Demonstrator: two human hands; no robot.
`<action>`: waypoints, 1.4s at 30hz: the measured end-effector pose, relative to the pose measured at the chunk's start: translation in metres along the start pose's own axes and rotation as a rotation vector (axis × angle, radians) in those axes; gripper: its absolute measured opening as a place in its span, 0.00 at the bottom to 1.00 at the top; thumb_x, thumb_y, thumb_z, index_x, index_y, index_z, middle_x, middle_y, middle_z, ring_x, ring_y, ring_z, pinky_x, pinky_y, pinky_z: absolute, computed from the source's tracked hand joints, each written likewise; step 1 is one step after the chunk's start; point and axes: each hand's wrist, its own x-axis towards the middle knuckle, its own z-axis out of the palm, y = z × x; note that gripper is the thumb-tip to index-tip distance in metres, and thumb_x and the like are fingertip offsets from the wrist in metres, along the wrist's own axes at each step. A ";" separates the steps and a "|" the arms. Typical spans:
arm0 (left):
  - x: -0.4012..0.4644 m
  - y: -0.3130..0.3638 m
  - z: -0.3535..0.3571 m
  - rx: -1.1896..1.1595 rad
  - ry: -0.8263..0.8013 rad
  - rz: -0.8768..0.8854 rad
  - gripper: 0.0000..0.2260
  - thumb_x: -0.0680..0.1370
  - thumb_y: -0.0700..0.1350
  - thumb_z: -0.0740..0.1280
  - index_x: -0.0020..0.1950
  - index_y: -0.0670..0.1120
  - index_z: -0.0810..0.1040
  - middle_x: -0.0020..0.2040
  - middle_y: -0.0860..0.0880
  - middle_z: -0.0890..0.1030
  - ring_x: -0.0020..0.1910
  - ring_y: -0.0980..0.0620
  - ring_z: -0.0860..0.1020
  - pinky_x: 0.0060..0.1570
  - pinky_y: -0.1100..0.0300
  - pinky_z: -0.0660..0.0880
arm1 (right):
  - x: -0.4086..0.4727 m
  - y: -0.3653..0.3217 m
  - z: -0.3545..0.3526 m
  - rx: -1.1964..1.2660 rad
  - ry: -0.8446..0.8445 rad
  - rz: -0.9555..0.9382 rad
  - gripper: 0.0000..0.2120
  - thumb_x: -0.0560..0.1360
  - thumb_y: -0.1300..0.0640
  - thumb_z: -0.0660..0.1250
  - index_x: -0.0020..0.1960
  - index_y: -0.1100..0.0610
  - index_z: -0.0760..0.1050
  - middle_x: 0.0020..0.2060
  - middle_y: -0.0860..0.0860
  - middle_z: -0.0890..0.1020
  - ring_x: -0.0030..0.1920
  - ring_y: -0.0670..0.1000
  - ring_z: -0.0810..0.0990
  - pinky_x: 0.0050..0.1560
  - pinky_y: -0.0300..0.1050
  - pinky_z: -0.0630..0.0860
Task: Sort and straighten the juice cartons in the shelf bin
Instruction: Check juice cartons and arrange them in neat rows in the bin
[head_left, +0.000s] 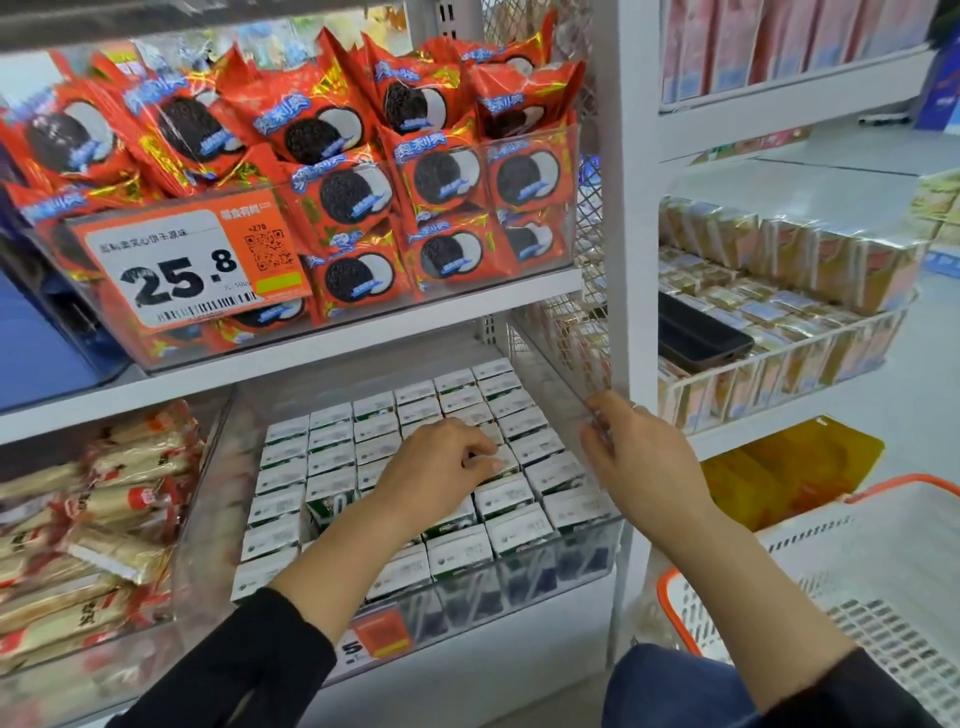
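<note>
While reaching into the clear bin (587, 551) on the lower shelf, left hand (441, 470) pinches one carton (498, 462) near the middle of the packed cartons (332, 441), fingers curled on its top edge. Right hand (639, 452) grips the bin's right wall, fingers bent over the rim. Probably light, stiff, smooth boxes; best taken by opposite top edges, since tight rows leave little room for fingers. One gap with a tilted carton (332, 506) left of the wrist. Beside: orange-rimmed basket (883, 566). Farther: cookie packs (322, 130) on the shelf above, crowding headroom.
</note>
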 end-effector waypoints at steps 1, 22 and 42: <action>0.002 -0.001 -0.002 -0.001 0.009 0.000 0.09 0.78 0.50 0.67 0.56 0.51 0.82 0.53 0.53 0.81 0.48 0.57 0.77 0.52 0.62 0.73 | 0.000 0.000 0.000 -0.002 -0.004 0.002 0.07 0.80 0.51 0.57 0.54 0.53 0.70 0.44 0.54 0.80 0.39 0.56 0.79 0.39 0.48 0.78; 0.041 -0.003 -0.022 0.418 -0.213 -0.049 0.17 0.77 0.54 0.67 0.63 0.48 0.76 0.59 0.48 0.76 0.58 0.48 0.73 0.52 0.56 0.72 | -0.001 -0.001 -0.002 -0.073 -0.033 0.002 0.10 0.81 0.50 0.55 0.59 0.53 0.69 0.49 0.53 0.80 0.41 0.53 0.80 0.42 0.47 0.79; -0.047 -0.007 -0.028 -1.035 0.265 -0.129 0.14 0.72 0.52 0.66 0.54 0.48 0.79 0.47 0.53 0.84 0.48 0.54 0.83 0.44 0.64 0.79 | -0.017 -0.061 0.018 0.437 -0.134 -0.103 0.26 0.68 0.43 0.72 0.60 0.33 0.63 0.53 0.29 0.67 0.51 0.32 0.70 0.49 0.21 0.65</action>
